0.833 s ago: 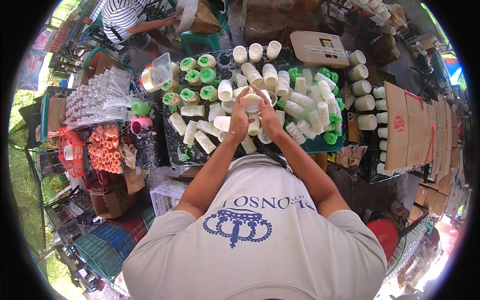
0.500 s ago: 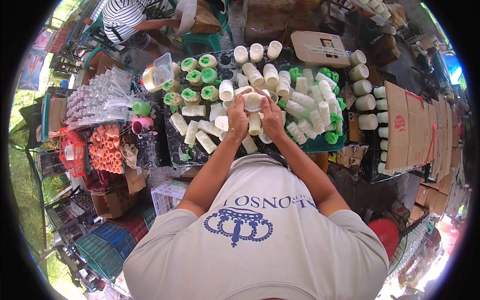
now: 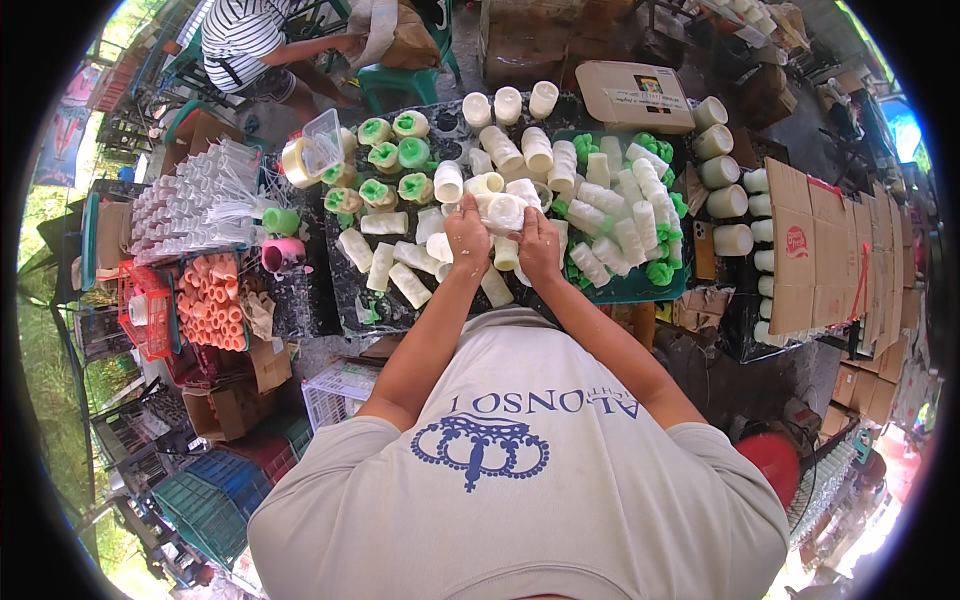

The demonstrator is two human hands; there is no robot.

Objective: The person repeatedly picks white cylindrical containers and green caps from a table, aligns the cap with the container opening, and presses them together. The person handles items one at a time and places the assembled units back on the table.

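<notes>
My left hand [image 3: 468,238] and my right hand [image 3: 539,244] are closed on opposite sides of a whitish candle-like cylinder [image 3: 504,211], just above the work table. Its round end faces up, and white wrapping or film seems to show between my fingers. Cream candle-like cylinders lie and stand around both hands; one upright cylinder [image 3: 448,181] is beside my left hand. Farther left stand several cream pieces with green tops [image 3: 376,193]. To the right, more pale wavy cylinders [image 3: 598,220] and green lumps [image 3: 660,272] fill a dark green tray [image 3: 640,292].
A tape roll [image 3: 296,162] and a clear plastic container [image 3: 323,138] sit at the table's left edge. Beyond them are clear cups [image 3: 190,195] and orange pieces [image 3: 210,300]. Cream jars [image 3: 727,202] and cardboard [image 3: 805,250] stand right. Another person [image 3: 250,45] sits far left.
Both hands have drawn lower around the held cylinder, their fingertips no longer meeting over it. White film-like material now shows beside it. The whole view has shifted slightly.
</notes>
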